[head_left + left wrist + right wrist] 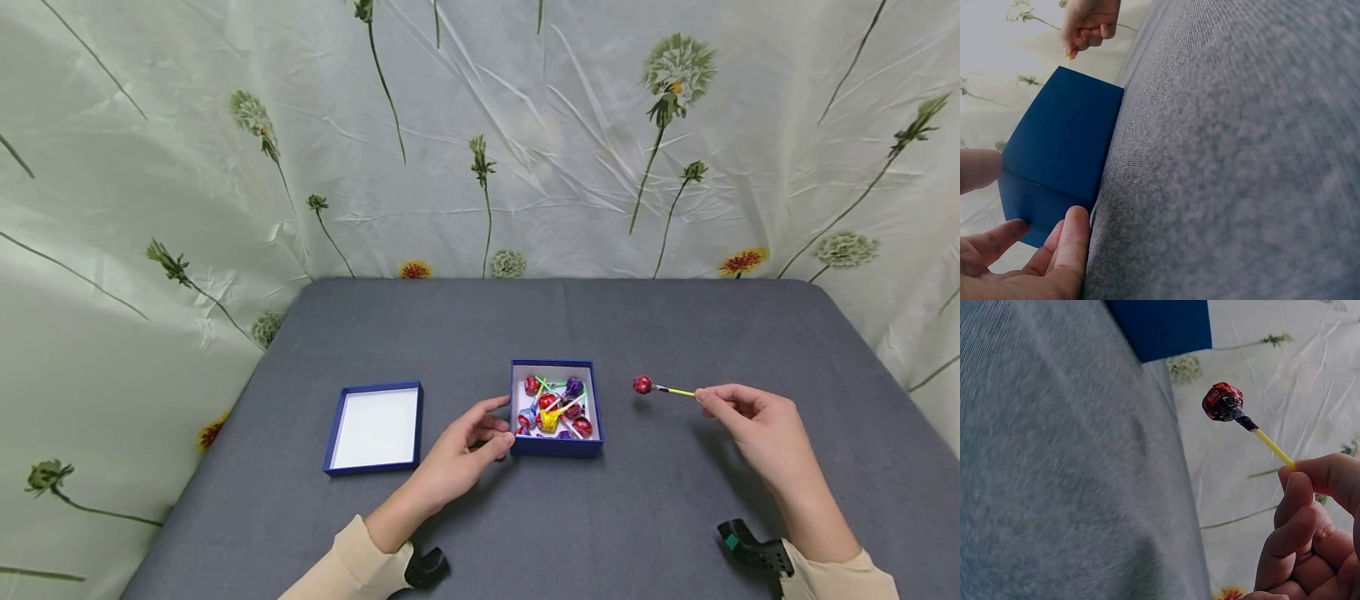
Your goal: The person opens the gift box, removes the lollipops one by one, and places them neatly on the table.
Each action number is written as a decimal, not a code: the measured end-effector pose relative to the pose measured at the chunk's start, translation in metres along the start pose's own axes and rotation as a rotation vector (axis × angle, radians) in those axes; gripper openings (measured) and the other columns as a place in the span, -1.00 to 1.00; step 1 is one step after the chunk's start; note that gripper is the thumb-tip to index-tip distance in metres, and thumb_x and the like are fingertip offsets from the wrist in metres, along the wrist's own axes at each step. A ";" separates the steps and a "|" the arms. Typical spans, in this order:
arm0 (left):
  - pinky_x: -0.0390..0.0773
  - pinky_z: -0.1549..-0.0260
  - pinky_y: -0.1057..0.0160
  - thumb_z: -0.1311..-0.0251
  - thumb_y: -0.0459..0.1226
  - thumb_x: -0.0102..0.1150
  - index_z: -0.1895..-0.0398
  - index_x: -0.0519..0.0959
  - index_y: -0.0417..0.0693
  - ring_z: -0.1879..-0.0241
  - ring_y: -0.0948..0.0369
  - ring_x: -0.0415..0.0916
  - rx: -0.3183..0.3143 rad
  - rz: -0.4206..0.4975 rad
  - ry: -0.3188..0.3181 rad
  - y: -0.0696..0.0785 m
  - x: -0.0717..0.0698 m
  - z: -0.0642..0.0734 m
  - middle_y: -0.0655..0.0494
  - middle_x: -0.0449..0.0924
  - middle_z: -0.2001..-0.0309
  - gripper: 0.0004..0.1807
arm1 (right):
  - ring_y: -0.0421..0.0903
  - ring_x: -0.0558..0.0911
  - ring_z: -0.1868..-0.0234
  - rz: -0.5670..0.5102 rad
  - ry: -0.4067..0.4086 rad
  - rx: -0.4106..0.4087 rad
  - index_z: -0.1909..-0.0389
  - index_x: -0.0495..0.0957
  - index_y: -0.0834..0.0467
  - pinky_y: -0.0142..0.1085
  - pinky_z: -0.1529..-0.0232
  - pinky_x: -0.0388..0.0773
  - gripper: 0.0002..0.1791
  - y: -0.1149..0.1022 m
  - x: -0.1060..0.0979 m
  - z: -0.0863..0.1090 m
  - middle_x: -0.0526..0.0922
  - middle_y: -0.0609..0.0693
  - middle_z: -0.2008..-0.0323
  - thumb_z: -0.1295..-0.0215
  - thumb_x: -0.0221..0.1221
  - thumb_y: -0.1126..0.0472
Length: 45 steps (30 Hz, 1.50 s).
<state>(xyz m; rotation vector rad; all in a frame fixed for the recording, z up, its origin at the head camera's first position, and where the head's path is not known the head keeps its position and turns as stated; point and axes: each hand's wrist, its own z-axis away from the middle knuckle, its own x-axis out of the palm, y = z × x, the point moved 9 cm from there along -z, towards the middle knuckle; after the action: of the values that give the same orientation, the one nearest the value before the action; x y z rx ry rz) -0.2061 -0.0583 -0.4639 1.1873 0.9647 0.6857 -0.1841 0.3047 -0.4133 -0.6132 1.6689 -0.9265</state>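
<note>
My right hand (757,417) pinches a lollipop (642,384) by the end of its yellow stick. In the right wrist view the lollipop (1223,402) has a shiny dark red wrapper, and its head points away from the fingers. A blue box (558,447) with a white inside holds several wrapped lollipops in red, purple, yellow and blue. My left hand (465,454) rests against the box's left side, thumb near the front corner. In the left wrist view, fairly straight fingertips touch the box's blue wall (1063,137); the contents are hidden there.
A blue-rimmed lid (375,427) lies to the left of the box, its white inside facing up. Grey cloth covers the table (465,333). A pale curtain with a dandelion print (570,167) hangs behind and along the sides.
</note>
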 end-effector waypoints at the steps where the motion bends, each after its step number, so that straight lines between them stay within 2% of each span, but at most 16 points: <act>1: 0.60 0.12 0.28 -0.41 -0.12 0.18 -0.44 0.34 0.12 0.05 0.16 0.58 0.002 0.003 0.001 0.000 0.000 0.000 -0.09 0.56 -0.09 -0.43 | -0.30 0.50 0.48 0.004 0.000 0.004 0.14 0.70 0.33 -0.36 0.48 0.32 -0.62 0.003 0.000 -0.001 0.66 -0.33 0.55 -0.35 0.29 0.03; 10: 0.59 0.13 0.32 -0.41 -0.13 0.18 -0.45 0.33 0.12 0.06 0.19 0.59 0.007 -0.001 -0.002 -0.002 0.001 0.000 -0.05 0.56 -0.07 -0.43 | -0.40 0.52 0.42 0.034 -0.015 0.066 0.10 0.68 0.35 -0.45 0.41 0.40 -0.55 0.027 0.004 -0.005 0.65 -0.40 0.51 -0.39 0.24 -0.02; 18: 0.57 0.12 0.30 -0.42 -0.08 0.16 -0.46 0.31 0.19 0.03 0.17 0.57 -0.003 -0.015 -0.007 -0.003 0.000 0.000 0.01 0.56 -0.09 -0.42 | -0.38 0.47 0.49 0.023 -0.053 0.095 0.13 0.67 0.39 -0.44 0.43 0.39 -0.56 0.040 0.011 -0.007 0.59 -0.39 0.57 -0.41 0.23 0.01; 22: 0.55 0.13 0.31 -0.42 -0.07 0.16 -0.46 0.32 0.19 0.02 0.17 0.56 0.000 -0.023 -0.006 -0.003 0.000 0.000 0.02 0.56 -0.09 -0.43 | -0.37 0.48 0.50 0.056 -0.061 0.098 0.16 0.68 0.36 -0.41 0.43 0.39 -0.56 0.041 0.011 -0.007 0.60 -0.38 0.57 -0.40 0.24 -0.01; 30: 0.55 0.14 0.32 -0.42 -0.07 0.16 -0.46 0.32 0.19 0.01 0.18 0.55 0.002 -0.025 -0.003 -0.002 -0.001 0.000 0.04 0.56 -0.08 -0.43 | -0.33 0.45 0.55 0.216 -0.051 0.082 0.31 0.74 0.20 -0.33 0.46 0.28 -0.59 0.040 0.012 -0.006 0.63 -0.20 0.59 -0.35 0.26 -0.11; 37: 0.55 0.13 0.32 -0.42 -0.08 0.16 -0.46 0.31 0.18 0.01 0.18 0.55 -0.002 -0.020 -0.006 -0.001 -0.001 0.001 0.03 0.56 -0.09 -0.42 | -0.33 0.45 0.55 0.240 -0.059 0.092 0.31 0.75 0.18 -0.33 0.45 0.27 -0.58 0.041 0.012 -0.005 0.64 -0.18 0.59 -0.34 0.26 -0.13; 45: 0.54 0.11 0.31 -0.42 -0.06 0.16 -0.46 0.31 0.19 -0.01 0.17 0.54 -0.003 -0.025 -0.008 -0.002 -0.001 0.000 0.03 0.56 -0.10 -0.42 | -0.36 0.47 0.56 0.263 -0.069 0.059 0.31 0.74 0.19 -0.35 0.47 0.30 -0.61 0.035 0.014 -0.004 0.67 -0.14 0.57 -0.35 0.27 -0.09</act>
<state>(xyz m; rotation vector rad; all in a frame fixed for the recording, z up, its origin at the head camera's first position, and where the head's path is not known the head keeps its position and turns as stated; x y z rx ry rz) -0.2063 -0.0599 -0.4657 1.1729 0.9703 0.6621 -0.1901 0.3153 -0.4494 -0.3705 1.6095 -0.7533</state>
